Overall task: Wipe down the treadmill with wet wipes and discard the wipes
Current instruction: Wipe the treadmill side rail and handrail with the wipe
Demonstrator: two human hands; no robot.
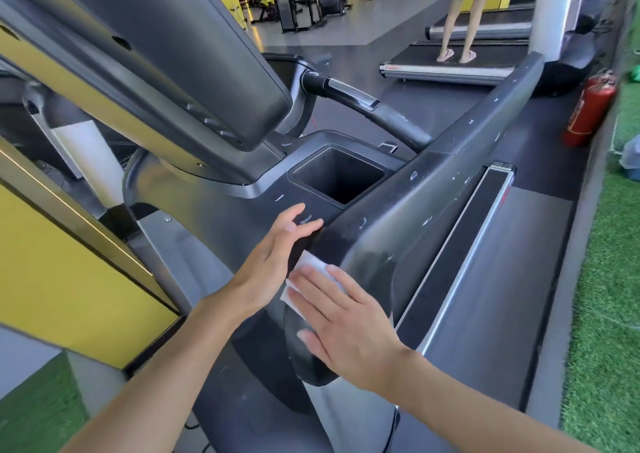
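A dark grey treadmill (433, 182) fills the middle of the head view, with its side arm running from lower centre to upper right. A white wet wipe (306, 269) lies flat on the near rounded end of that arm. My right hand (341, 321) presses on the wipe with straight, spread fingers. My left hand (273, 258) rests beside it with relaxed fingers, its fingertips touching the console edge just left of the arm. It holds nothing.
A square black cup well (337, 175) sits in the console above my hands. The tilted display panel (166, 57) overhangs at upper left. A person's legs (457, 29) stand on another treadmill at the back. A red fire extinguisher (588, 113) leans at right beside green turf (609, 279).
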